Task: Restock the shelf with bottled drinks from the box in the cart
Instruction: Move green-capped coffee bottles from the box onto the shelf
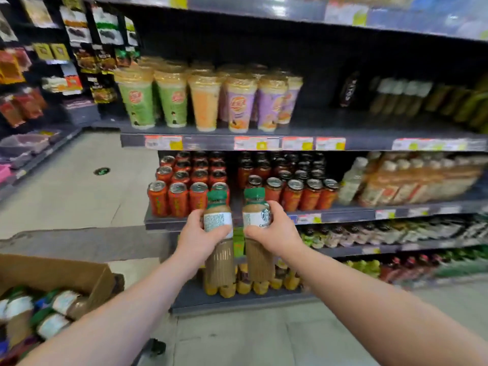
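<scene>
Bottles held, I count two: my left hand point(196, 233) grips the left Starbucks bottle point(217, 217), my right hand point(276, 231) grips the right Starbucks bottle point(257, 216), both upright, just beside each other.

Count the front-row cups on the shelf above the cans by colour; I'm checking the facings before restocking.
Green cups: 2
Orange cup: 1
Purple cups: 3, the rightmost set slightly back and partly hidden
Total: 6

I saw the left bottle point(219, 262) and right bottle point(260, 260), tan, green-capped, upright, gripped in my left hand point(196, 232) and right hand point(274, 232).
</scene>
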Motion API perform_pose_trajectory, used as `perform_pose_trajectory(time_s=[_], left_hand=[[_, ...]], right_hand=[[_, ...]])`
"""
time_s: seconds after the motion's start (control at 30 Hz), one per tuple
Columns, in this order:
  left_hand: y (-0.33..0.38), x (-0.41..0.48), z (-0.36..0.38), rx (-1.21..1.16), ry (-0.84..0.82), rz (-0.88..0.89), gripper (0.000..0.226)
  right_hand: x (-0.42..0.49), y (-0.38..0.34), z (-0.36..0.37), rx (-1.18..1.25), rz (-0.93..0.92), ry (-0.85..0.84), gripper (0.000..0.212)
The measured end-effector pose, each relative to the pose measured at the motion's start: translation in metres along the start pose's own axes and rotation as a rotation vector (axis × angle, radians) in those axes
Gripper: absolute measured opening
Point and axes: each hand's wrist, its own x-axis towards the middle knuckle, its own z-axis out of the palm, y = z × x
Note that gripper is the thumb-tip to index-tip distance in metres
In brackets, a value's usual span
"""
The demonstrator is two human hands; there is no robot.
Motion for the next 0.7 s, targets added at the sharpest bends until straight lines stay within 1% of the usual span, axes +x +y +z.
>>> perform_pose_trajectory(time_s=[0.1,0.23,0.37,0.5,0.67,0.7], left_hand=[[0.017,-0.011,0.078,-0.008,-0.08,0.036,0.048],[0.042,-0.029,0.178,-0.02,-0.144,0.075,0.05],[0.069,-0.047,0.256,-0.048,-0.243,0.1,0.048],[0.097,-0.06,0.317,-0.026,-0.286,0.164,0.047],[0.118,-0.072,0.37,-0.017,-0.386,0.233,0.045],[0.122,-0.072,0.379,-0.006,-0.405,0.247,0.045]], right_hand=[[-0.012,0.041,-0.075,-0.011,0.065,0.087,0.086],[-0.029,0.089,-0.17,-0.006,0.125,0.193,0.083],[-0.046,0.121,-0.246,0.006,0.149,0.251,0.081],[-0.065,0.145,-0.301,0.033,0.169,0.326,0.082],[-0.077,0.169,-0.346,0.061,0.185,0.429,0.079],[-0.077,0.172,-0.353,0.07,0.186,0.448,0.076]])
